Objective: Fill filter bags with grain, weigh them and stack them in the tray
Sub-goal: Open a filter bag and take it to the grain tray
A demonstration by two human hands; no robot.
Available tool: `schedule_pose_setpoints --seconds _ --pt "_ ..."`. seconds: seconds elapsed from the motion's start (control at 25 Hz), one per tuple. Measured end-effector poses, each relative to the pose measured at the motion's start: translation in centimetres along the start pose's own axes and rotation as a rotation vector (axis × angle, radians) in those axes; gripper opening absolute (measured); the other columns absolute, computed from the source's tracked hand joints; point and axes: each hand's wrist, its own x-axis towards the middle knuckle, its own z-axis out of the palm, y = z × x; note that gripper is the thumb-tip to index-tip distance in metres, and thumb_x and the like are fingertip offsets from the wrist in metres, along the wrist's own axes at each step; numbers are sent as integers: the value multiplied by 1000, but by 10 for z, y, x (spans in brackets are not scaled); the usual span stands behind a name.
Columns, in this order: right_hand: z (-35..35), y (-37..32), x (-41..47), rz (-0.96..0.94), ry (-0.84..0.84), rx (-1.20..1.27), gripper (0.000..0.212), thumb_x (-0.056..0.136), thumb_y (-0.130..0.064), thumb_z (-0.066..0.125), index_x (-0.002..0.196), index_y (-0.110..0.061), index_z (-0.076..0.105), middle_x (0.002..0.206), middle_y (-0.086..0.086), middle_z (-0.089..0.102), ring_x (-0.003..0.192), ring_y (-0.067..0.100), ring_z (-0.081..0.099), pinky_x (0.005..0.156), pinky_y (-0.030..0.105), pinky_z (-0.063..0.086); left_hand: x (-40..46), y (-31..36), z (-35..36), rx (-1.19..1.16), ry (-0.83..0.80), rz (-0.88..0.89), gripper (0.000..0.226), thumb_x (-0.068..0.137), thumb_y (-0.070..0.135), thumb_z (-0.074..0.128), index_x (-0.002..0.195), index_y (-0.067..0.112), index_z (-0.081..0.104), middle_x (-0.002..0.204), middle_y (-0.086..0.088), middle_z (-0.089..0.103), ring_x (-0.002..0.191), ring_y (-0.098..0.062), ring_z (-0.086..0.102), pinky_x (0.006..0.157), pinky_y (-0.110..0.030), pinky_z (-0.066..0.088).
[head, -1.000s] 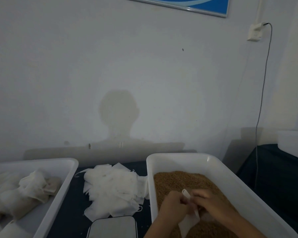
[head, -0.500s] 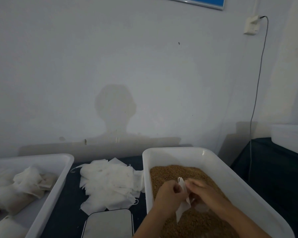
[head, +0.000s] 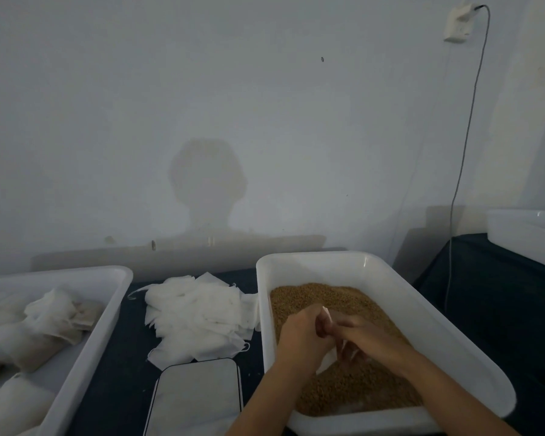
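- White filter bag (head: 327,357) being pinched at its top edge between curled fingertips (head: 323,325) of both hands, over the grain.
- Left hand (head: 302,338) gripping the bag's left side; right hand (head: 372,339) gripping the right side, fingers curled, bag hanging down between them.
- Brown grain (head: 343,382) lying in the white tub (head: 422,325) directly beneath.
- Lying just left of the tub: loose pile of empty bags (head: 199,316) on dark tabletop (head: 117,379).
- Sitting at near edge: scale (head: 195,401), nothing on it.
- Resting far left: tray (head: 85,357) holding filled bags (head: 29,341).
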Motion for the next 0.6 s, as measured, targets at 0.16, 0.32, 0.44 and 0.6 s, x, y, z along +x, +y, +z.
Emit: schedule_pose_setpoints --seconds 0.16,0.32,0.44,0.6 --pt "-2 4 2 -19 44 -151 18 95 -14 49 104 -15 65 71 1 65 57 9 60 53 19 45 0 -3 1 65 39 -34 10 84 12 61 89 18 68 77 8 58 71 -5 53 58 -9 37" --pt "-2 7 4 -34 51 -166 22 95 -14 48 99 -1 65 72 5 64 58 11 60 55 22 47 -1 -5 5 174 31 -74 14 84 11 55 84 11 70 83 0 67 77 -12 60 67 -20 47" --pt "-5 14 10 -39 191 -190 25 98 -18 44 84 -6 61 81 4 65 70 13 60 68 29 46 -1 -5 5 178 31 -97 14 82 12 59 74 8 71 78 -2 70 73 -13 63 65 -19 50" --pt "-17 31 15 212 223 -850 36 94 -26 50 128 -17 43 134 9 46 120 23 46 94 35 40 -2 -3 4 142 65 -131 20 80 21 71 63 15 61 70 7 61 61 -2 52 51 -2 34"
